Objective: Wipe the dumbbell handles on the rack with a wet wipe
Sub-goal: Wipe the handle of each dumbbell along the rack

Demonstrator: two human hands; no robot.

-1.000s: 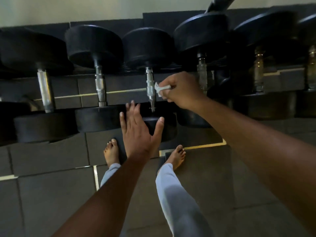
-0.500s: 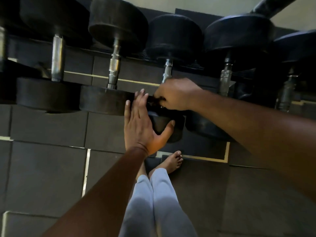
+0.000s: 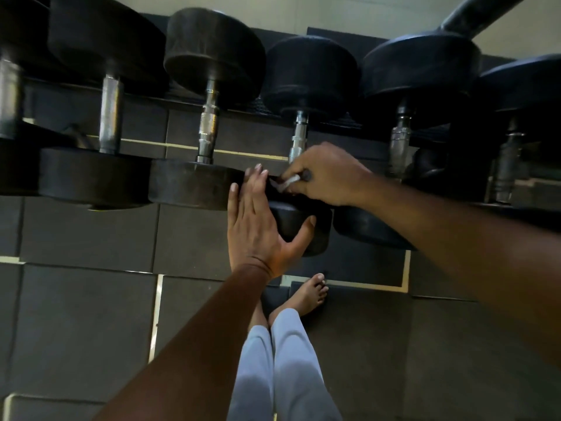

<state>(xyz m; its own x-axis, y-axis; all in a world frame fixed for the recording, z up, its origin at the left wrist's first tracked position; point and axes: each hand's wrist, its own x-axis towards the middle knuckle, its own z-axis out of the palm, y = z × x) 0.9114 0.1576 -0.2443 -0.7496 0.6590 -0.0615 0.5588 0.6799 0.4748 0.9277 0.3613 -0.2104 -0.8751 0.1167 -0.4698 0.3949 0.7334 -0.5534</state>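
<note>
The right hand pinches a wet wipe against the low end of a dumbbell handle. Just below that grip, the left hand rests flat, fingers straight, on the near weight head

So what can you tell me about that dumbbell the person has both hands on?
The dumbbell lies across the rack, fourth from the left among those visible. It has two round black heads, rubber by the look of them, joined by a short shiny metal handle with a knurled middle. The far head sits at the back; the near head hangs toward the person. The left hand rests flat against the near head, thumb spread. The right hand grips the handle's lower end, holding a white wet wipe there.
</note>
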